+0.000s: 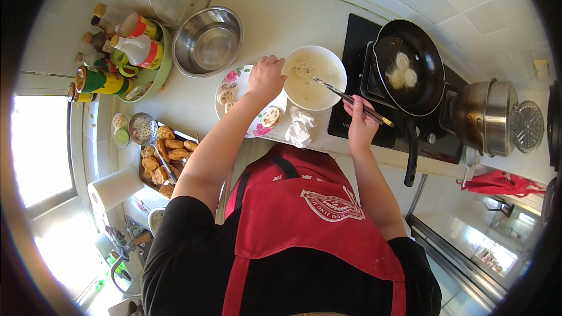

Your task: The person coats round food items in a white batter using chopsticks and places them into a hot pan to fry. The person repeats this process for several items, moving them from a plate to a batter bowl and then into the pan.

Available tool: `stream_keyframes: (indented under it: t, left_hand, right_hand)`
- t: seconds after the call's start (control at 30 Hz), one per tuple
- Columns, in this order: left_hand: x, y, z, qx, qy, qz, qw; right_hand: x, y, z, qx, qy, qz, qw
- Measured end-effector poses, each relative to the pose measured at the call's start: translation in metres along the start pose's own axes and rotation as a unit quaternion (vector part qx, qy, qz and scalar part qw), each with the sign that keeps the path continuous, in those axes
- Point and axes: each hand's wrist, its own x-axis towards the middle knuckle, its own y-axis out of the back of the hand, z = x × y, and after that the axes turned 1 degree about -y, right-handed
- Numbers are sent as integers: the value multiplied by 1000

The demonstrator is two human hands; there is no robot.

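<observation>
My right hand [363, 123] grips a pair of dark chopsticks [351, 98]. Their batter-coated tips reach into a white bowl [327, 96] of pale batter, close to a lotus root slice [303, 69] lying in it. At the bowl's left rim is my left hand [267, 78], back up and fingers curled; whether it holds anything or grips the rim is hidden. Beneath that hand and forearm lies a flower-patterned plate [250, 125] with several lotus root slices [271, 117]. In the black frying pan [421, 96], three pale battered pieces [401, 72] sit in bubbling oil.
Crumpled paper [300, 127] lies by the counter's front edge. The pan's handle [411, 153] juts past the cooktop [340, 118]. A steel pot [476, 114] stands right; a steel basin [208, 44] and a tray of fried pieces [158, 162] with a skimmer [143, 129] are left.
</observation>
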Motion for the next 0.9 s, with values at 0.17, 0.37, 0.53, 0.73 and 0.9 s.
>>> stream_keyframes:
  t: [0.17,0.37,0.53,0.73,0.9]
  left_hand:
    - [-1,1,3,1,9,-5,1000]
    - [-2,0,2,-17,23,-26,999]
    - [-4,3,2,-22,30,-28,999]
    - [-5,-3,0,-27,16,-11,999]
    - [-6,-6,-3,-19,-5,13,1000]
  right_hand:
    - [4,-5,13,-161,197,-103,961]
    - [-13,-35,19,-180,250,-151,939]
    - [-8,-19,6,-183,217,-144,948]
    - [-19,-27,20,-185,254,-175,933]
    - [-1,-22,15,-351,405,-320,781]
